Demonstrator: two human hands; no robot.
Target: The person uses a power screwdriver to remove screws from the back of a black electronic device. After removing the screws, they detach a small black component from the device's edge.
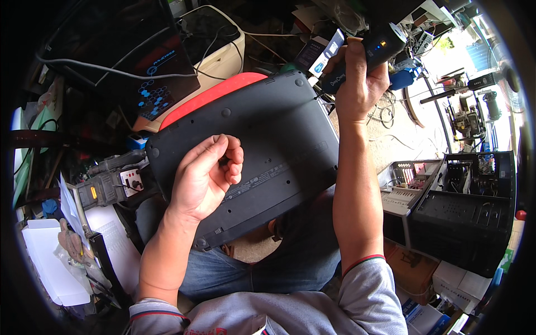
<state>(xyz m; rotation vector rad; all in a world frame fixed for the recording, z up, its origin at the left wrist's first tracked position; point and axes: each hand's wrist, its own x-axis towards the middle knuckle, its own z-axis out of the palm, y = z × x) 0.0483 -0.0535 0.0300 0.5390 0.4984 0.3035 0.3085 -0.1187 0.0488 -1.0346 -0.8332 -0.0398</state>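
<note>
Cluttered workshop: stiff, fairly heavy laptop (245, 151) on lap, left hand (207, 177) loosely curled empty above it, right hand (357, 84) gripping electric screwdriver (365, 56) at its far corner; hold edges.

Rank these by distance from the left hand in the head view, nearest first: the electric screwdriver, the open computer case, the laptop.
From the left hand:
1. Laptop, face down on the lap, directly under the hand.
2. Electric screwdriver, up right, gripped by the right hand at the laptop's far corner.
3. Open computer case, on the floor at the far right.
</note>
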